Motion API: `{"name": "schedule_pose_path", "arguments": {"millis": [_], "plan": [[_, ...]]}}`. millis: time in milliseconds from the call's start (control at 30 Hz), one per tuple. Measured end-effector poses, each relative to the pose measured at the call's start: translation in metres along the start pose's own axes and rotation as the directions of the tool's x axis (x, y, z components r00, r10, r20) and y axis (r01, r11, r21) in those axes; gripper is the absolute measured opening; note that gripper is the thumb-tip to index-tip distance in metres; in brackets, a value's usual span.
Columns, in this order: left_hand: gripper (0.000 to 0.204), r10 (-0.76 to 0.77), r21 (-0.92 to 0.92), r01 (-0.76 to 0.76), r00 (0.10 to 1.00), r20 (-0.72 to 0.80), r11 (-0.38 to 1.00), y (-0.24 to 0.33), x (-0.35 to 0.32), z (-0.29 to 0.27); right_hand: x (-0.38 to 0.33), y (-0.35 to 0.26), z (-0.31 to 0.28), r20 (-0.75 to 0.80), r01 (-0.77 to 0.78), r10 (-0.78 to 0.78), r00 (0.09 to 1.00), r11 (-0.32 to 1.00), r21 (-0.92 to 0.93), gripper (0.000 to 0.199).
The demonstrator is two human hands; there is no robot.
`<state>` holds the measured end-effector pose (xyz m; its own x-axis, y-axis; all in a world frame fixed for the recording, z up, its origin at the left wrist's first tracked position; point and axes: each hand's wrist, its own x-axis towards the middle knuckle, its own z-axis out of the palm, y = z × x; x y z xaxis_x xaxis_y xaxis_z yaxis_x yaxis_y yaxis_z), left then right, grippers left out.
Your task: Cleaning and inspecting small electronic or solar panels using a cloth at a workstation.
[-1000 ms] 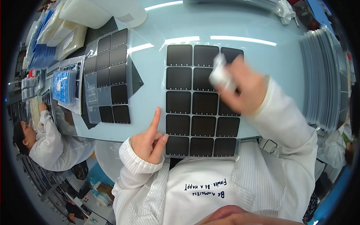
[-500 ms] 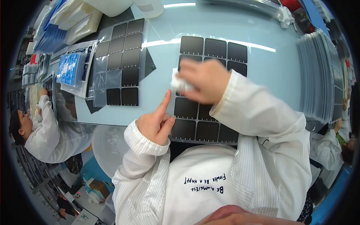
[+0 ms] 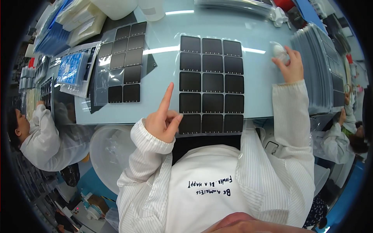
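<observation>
Dark-squared sheet lying on the table

I'm watching the right hand pinching a white wad between fingers and thumb, right of the sheet. The left hand, empty, is extending its index finger, others curling, thumb touching the sheet's left edge.

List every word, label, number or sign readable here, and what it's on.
White shirt: dark lettering, upside down in this view, large enough to read; wording not copied here.
Black squares: pale marks along their lower edges, too small to read.
Blue pack: pale marking, too small to read.
</observation>
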<state>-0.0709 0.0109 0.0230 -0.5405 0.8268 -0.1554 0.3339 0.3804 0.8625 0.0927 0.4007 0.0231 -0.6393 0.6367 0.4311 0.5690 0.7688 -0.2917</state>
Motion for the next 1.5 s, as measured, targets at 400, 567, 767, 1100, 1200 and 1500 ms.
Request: {"name": "schedule_pose_path", "arguments": {"millis": [400,567,767,1100,1200,1500], "plan": [[0.072,0.014,-0.626,0.320,0.884,0.467,0.711,0.046,0.000,0.040,-0.159,0.005,-0.056,0.891,-0.761,-0.333,0.308,0.476,0.441,0.034],[0.064,-0.035,-0.584,0.396,0.846,0.531,0.709,0.050,-0.002,0.054,-0.163,-0.024,-0.062,0.872,-0.883,-0.155,0.465,-0.159,0.442,0.024],[0.058,0.058,-0.525,0.380,0.767,0.639,0.762,0.050,0.007,0.053,-0.131,-0.037,-0.101,0.671,-0.706,0.220,0.708,0.238,0.667,0.012],[0.042,0.141,-0.313,-0.042,0.943,0.301,0.949,0.039,0.049,0.018,-0.067,0.072,-0.225,-0.017,-0.328,0.528,0.849,0.554,0.765,0.020],[0.040,0.127,-0.324,-0.043,0.962,0.243,0.945,0.028,0.060,0.020,-0.063,0.149,-0.234,-0.024,-0.327,0.577,0.817,0.497,0.804,0.017],[0.028,0.011,-0.293,0.014,0.997,0.081,0.956,0.013,0.067,0.033,-0.056,0.241,-0.224,-0.010,-0.514,0.719,0.695,0.507,0.692,0.029]]}}
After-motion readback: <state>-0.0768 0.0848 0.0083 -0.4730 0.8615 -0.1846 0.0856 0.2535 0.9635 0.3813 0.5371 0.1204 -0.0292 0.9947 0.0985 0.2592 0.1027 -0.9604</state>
